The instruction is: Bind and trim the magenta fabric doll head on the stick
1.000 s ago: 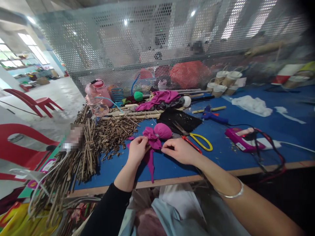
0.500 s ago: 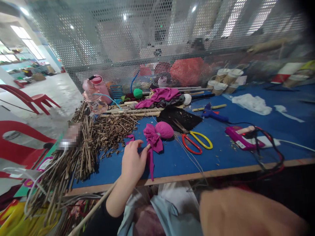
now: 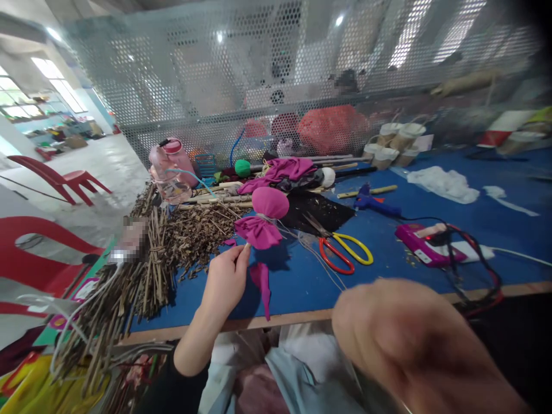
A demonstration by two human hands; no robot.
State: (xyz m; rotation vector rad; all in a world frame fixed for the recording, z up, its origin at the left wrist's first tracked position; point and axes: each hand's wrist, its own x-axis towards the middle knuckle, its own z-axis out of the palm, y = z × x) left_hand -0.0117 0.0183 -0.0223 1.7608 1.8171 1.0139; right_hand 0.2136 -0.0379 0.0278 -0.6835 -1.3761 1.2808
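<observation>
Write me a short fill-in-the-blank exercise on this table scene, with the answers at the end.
The left hand holds the stick just below the magenta bundle, while the blurred hand is the ____ one.
The scissors show two handle colours, yellow and ____.
The sheet partly under the scissors is coloured ____.
The body of the glue gun is ____.

Missing words: right; red; black; blue.

The cloth ball (image 3: 270, 202) is left of the scissors (image 3: 330, 235).
</observation>
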